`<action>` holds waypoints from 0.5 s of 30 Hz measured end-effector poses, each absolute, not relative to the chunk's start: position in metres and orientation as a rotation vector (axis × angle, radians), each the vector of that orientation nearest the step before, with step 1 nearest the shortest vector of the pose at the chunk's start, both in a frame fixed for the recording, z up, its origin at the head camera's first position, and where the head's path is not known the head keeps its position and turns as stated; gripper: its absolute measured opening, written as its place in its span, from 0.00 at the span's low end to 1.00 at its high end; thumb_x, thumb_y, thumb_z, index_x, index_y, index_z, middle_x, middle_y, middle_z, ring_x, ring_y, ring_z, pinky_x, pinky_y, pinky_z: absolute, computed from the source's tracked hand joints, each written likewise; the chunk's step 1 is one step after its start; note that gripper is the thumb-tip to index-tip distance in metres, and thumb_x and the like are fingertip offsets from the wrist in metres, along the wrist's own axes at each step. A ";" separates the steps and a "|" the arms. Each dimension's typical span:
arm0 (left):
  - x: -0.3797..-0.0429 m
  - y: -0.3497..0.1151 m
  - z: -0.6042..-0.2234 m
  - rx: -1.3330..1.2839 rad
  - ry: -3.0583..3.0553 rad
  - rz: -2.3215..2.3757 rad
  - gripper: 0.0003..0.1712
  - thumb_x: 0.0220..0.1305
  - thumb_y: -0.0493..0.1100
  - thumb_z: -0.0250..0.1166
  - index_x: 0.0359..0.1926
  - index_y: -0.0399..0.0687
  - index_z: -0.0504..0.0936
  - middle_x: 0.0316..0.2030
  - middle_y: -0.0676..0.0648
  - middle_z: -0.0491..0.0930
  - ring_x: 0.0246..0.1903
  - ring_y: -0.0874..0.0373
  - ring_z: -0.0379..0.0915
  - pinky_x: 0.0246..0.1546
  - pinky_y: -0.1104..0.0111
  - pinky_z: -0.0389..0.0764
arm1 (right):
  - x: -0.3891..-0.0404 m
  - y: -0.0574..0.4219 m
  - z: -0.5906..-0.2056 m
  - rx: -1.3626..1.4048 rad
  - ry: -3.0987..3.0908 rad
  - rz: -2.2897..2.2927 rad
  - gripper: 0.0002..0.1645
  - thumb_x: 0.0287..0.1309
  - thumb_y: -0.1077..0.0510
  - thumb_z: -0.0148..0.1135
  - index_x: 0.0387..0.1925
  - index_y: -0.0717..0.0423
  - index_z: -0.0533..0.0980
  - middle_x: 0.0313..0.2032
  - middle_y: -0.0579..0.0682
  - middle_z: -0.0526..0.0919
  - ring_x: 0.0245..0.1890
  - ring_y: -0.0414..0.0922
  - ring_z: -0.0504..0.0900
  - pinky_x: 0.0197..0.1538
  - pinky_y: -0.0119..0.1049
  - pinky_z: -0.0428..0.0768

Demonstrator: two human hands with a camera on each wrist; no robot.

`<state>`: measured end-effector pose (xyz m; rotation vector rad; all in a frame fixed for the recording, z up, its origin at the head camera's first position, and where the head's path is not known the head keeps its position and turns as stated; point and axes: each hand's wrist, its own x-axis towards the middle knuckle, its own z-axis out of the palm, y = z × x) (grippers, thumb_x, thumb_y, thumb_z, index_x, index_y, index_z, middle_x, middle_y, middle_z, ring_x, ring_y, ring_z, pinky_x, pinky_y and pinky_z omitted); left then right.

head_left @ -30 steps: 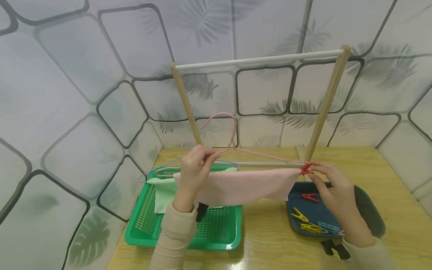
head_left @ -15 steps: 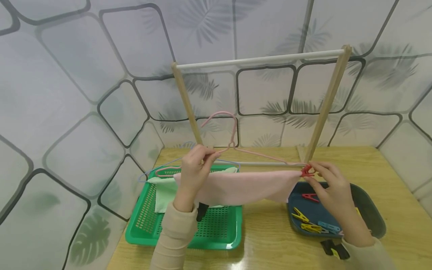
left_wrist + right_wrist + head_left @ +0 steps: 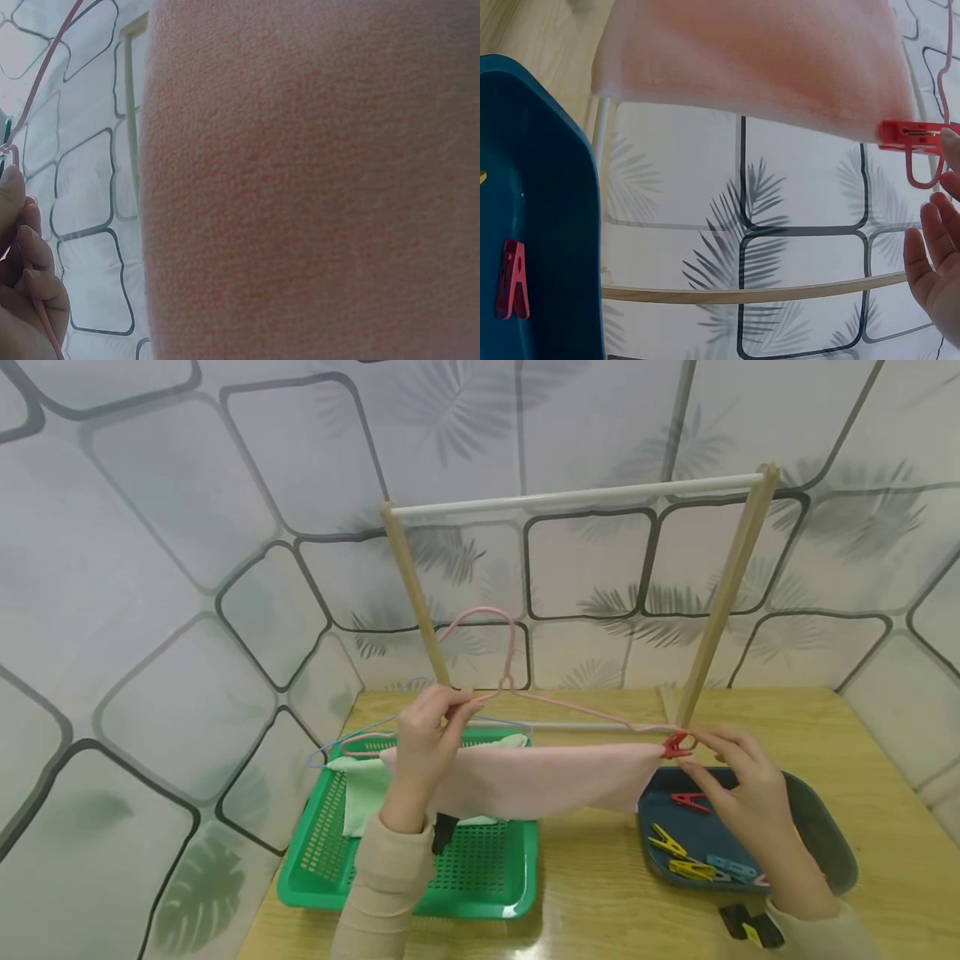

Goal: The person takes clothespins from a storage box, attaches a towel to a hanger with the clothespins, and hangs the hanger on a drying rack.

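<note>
A pink hanger (image 3: 570, 704) is raised over the table, its hook pointing up and left. From its lower bar hangs a folded pink towel (image 3: 540, 781), which fills most of the left wrist view. My left hand (image 3: 431, 735) grips the hanger's sloping arm just left of the hook. At the hanger's right end a red clothespin (image 3: 677, 745) bites the towel's edge. My right hand (image 3: 746, 785) pinches that clothespin's handles between thumb and index finger. In the right wrist view the hanger's end loop (image 3: 919, 180) sticks out below the clothespin (image 3: 907, 135).
A green basket (image 3: 521, 893) on the left holds a mint-green cloth (image 3: 363, 793) and a blue hanger (image 3: 352, 737). On the right, a dark blue tub (image 3: 825, 835) contains several clothespins (image 3: 690, 802). Behind stands a wooden rack with a white rod (image 3: 577, 496).
The hanger, towel and left hand have shifted slightly left. The red clothespin has moved a little down and left, with the right hand staying at it.
</note>
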<state>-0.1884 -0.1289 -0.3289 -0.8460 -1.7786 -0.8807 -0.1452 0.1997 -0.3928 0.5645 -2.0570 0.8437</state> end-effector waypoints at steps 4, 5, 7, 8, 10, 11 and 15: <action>-0.189 -0.132 -0.331 -0.836 -1.783 -0.863 0.05 0.43 0.39 0.61 0.22 0.40 0.75 0.18 0.50 0.70 0.18 0.63 0.63 0.18 0.77 0.66 | -0.144 0.202 -0.397 0.532 -2.078 0.859 0.24 0.29 0.54 0.65 0.34 0.61 0.74 0.33 0.53 0.72 0.30 0.41 0.69 0.35 0.19 0.62; -0.185 -0.131 -0.326 -0.841 -1.790 -0.873 0.05 0.43 0.38 0.61 0.21 0.39 0.75 0.18 0.50 0.70 0.18 0.63 0.63 0.18 0.77 0.66 | -0.144 0.202 -0.398 0.525 -2.083 0.863 0.25 0.28 0.54 0.65 0.34 0.62 0.73 0.34 0.53 0.72 0.30 0.41 0.68 0.35 0.19 0.62; -0.183 -0.131 -0.323 -0.849 -1.801 -0.881 0.05 0.41 0.36 0.61 0.20 0.38 0.74 0.17 0.49 0.69 0.17 0.63 0.62 0.17 0.77 0.65 | -0.144 0.202 -0.399 0.518 -2.085 0.865 0.25 0.27 0.57 0.66 0.34 0.62 0.73 0.34 0.54 0.72 0.31 0.42 0.69 0.36 0.19 0.62; -0.183 -0.131 -0.323 -0.852 -1.800 -0.878 0.04 0.41 0.35 0.61 0.20 0.38 0.74 0.17 0.49 0.69 0.17 0.63 0.62 0.17 0.77 0.65 | -0.145 0.202 -0.399 0.514 -2.089 0.864 0.26 0.27 0.57 0.66 0.35 0.63 0.73 0.34 0.54 0.72 0.31 0.42 0.69 0.36 0.19 0.62; -0.183 -0.132 -0.324 -0.853 -1.804 -0.883 0.04 0.40 0.34 0.61 0.19 0.38 0.74 0.16 0.49 0.69 0.17 0.63 0.62 0.17 0.76 0.65 | -0.145 0.201 -0.399 0.505 -2.101 0.871 0.27 0.25 0.60 0.67 0.36 0.62 0.72 0.35 0.54 0.72 0.32 0.43 0.69 0.37 0.18 0.61; -0.191 -0.135 -0.335 -0.850 -1.796 -0.879 0.04 0.40 0.35 0.62 0.20 0.40 0.74 0.17 0.51 0.69 0.17 0.63 0.61 0.17 0.77 0.64 | -0.146 0.201 -0.398 0.512 -2.104 0.890 0.28 0.24 0.62 0.67 0.37 0.62 0.72 0.35 0.53 0.72 0.33 0.42 0.69 0.37 0.19 0.62; -0.207 -0.141 -0.358 -0.856 -1.760 -0.881 0.03 0.42 0.37 0.61 0.23 0.44 0.75 0.18 0.51 0.69 0.17 0.63 0.62 0.17 0.76 0.64 | -0.146 0.198 -0.397 0.521 -2.157 1.028 0.33 0.23 0.70 0.65 0.42 0.60 0.69 0.35 0.53 0.73 0.36 0.37 0.69 0.37 0.19 0.64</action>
